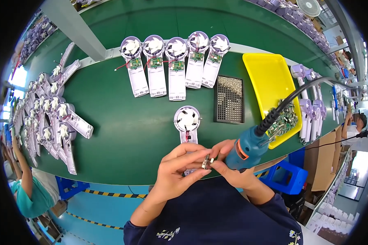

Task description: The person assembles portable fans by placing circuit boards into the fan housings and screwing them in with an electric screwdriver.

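My left hand point(178, 171) pinches a small circuit board point(205, 162) between thumb and fingers, just above the table's near edge. My right hand point(232, 173) meets it there, thumb and forefinger closed at a small white connector point(211, 160) on the board. A teal electric screwdriver point(246, 150) is tucked in my right hand, its cord running up and to the right; the tool hides part of that hand and its bit is out of sight. Beyond my hands lies a white handheld-fan half shell point(187, 119) with fan blades; my left hand covers its lower part.
Several fan shells with wired green boards point(176, 67) lie in a row at the back. A black perforated screw tray point(229, 107) and a yellow tray point(270, 67) of circuit boards stand to the right. Piled fan shells point(53, 110) fill the left; a person point(32, 192) is beyond them.
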### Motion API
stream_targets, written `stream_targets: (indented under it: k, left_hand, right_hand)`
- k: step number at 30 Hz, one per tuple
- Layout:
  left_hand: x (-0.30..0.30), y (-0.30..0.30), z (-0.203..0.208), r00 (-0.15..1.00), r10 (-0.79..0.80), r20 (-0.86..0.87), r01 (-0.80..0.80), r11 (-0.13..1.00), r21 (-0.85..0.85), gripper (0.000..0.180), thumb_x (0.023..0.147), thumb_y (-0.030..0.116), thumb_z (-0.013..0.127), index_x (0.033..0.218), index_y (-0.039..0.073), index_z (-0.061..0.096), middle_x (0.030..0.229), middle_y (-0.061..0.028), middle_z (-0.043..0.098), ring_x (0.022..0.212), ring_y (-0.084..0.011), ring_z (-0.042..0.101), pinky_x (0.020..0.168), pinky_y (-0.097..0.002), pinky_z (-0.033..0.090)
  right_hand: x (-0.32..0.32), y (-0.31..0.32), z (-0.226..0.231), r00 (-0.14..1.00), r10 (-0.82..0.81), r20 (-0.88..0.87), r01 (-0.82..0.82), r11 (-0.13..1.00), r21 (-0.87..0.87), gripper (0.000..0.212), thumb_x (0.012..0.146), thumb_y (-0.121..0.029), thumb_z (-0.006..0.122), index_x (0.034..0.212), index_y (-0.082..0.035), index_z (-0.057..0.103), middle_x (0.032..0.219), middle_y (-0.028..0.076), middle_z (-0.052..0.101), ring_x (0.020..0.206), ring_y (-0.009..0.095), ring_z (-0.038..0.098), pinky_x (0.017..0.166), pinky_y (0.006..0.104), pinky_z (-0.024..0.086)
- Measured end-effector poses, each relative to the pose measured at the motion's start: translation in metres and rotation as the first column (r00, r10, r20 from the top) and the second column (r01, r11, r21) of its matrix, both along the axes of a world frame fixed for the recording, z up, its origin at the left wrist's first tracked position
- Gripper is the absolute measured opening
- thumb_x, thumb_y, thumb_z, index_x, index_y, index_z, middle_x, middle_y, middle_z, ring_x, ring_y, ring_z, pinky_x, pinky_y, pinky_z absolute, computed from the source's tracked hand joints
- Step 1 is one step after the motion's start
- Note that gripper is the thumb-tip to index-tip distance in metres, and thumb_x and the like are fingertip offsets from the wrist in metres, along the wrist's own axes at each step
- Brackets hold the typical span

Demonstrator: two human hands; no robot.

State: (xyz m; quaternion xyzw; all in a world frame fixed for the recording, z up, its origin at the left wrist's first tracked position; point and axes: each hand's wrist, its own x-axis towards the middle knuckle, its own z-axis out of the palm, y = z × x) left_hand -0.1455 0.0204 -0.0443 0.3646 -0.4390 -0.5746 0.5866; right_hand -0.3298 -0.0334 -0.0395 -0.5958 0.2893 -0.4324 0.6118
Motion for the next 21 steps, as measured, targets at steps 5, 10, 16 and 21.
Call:
stream_targets:
  k: [5, 10, 16, 21]
  left_hand:
    - [0.004, -0.002, 0.001, 0.999, -0.039, -0.019, 0.039, 0.999, 0.003, 0.045, 0.08, -0.018, 0.067, 0.123, -0.009, 0.06, 0.123, -0.0155, 0.053, 0.105, -0.0261, 0.068, 0.092, -0.0335, 0.059]
    - [0.001, -0.004, 0.001, 0.999, -0.036, -0.026, 0.037, 0.999, 0.029, 0.043, 0.079, -0.017, 0.069, 0.121, -0.007, 0.063, 0.122, -0.0146, 0.054, 0.104, -0.0237, 0.068, 0.092, -0.0327, 0.059]
    - [-0.002, -0.011, 0.007, 0.904, 0.15, 0.399, -0.109, 0.986, -0.126, 0.038, 0.074, -0.008, 0.076, 0.111, 0.001, 0.07, 0.107, -0.0094, 0.064, 0.091, -0.0201, 0.068, 0.076, -0.0303, 0.057]
    - [-0.012, -0.009, 0.017, 0.767, 0.239, 0.596, -0.136, 0.968, -0.213, 0.044, 0.072, -0.006, 0.078, 0.114, 0.002, 0.067, 0.103, -0.0114, 0.069, 0.085, -0.0256, 0.068, 0.074, -0.0324, 0.056]
  right_hand:
    - [-0.004, -0.002, -0.004, 0.994, 0.1, -0.033, -0.101, 0.994, -0.032, 0.033, 0.086, 0.004, 0.072, 0.111, -0.002, 0.053, 0.106, 0.014, 0.063, 0.086, 0.014, 0.062, 0.065, 0.0262, 0.05]
    - [-0.006, -0.006, -0.007, 0.993, 0.101, 0.053, -0.103, 0.994, 0.043, 0.038, 0.084, 0.004, 0.074, 0.115, -0.003, 0.053, 0.111, 0.016, 0.062, 0.082, 0.011, 0.06, 0.065, 0.0251, 0.049]
    - [-0.014, 0.006, 0.0, 0.997, -0.06, -0.048, 0.063, 0.996, 0.061, 0.052, 0.077, 0.005, 0.08, 0.12, -0.002, 0.052, 0.114, 0.016, 0.063, 0.062, 0.004, 0.052, 0.055, 0.0206, 0.043]
    - [-0.005, 0.014, 0.007, 0.968, -0.162, -0.19, 0.206, 0.949, 0.241, 0.052, 0.079, 0.003, 0.079, 0.122, -0.001, 0.052, 0.105, 0.011, 0.065, 0.057, 0.004, 0.051, 0.049, 0.0202, 0.041]
